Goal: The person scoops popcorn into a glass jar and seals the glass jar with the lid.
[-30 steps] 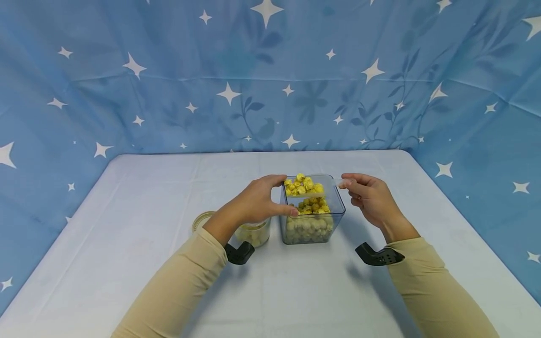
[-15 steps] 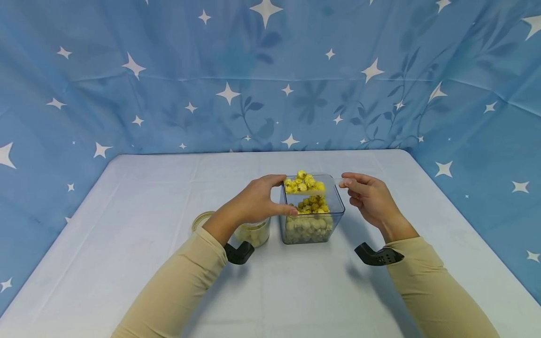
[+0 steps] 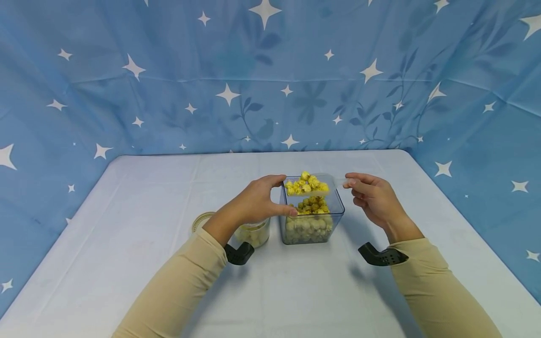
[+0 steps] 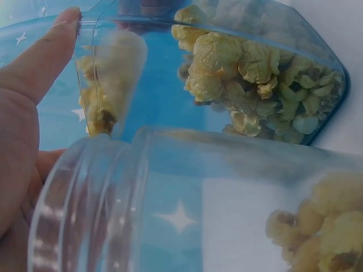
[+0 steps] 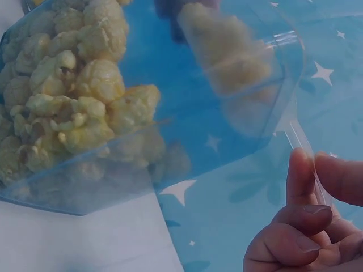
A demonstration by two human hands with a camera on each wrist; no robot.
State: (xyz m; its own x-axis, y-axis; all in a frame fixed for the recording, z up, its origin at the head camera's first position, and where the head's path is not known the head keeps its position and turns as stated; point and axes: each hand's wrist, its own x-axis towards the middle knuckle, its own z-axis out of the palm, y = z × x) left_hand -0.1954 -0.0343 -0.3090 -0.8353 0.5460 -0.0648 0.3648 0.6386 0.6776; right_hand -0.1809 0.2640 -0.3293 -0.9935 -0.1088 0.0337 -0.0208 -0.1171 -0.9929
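Note:
Popcorn fills the lower part of a clear square container [image 3: 336, 206] at the middle of the table. My left hand [image 3: 258, 199] holds its left side, thumb on the front rim and fingers toward the back corner. With thumb and fingers, my right hand [image 3: 374, 199] pinches the thin handle of a translucent scoop [image 5: 247, 113]. Yellow popcorn [image 3: 307, 184] is heaped in the scoop, which lies level over the container's opening. Through the container wall, the right wrist view shows the scoop above the popcorn pile [image 5: 62, 96].
Left of the container stands a clear jar [image 3: 256, 234] with some popcorn inside, partly behind my left wrist. A gold-rimmed round lid [image 3: 202, 218] lies beyond it, partly hidden by my forearm. A white cloth covers the table [image 3: 270, 291]; a blue starred curtain [image 3: 169, 112] hangs behind.
The loaded scoop has risen slightly and shifted a little to the right, together with my right hand. My left hand and the container stay put.

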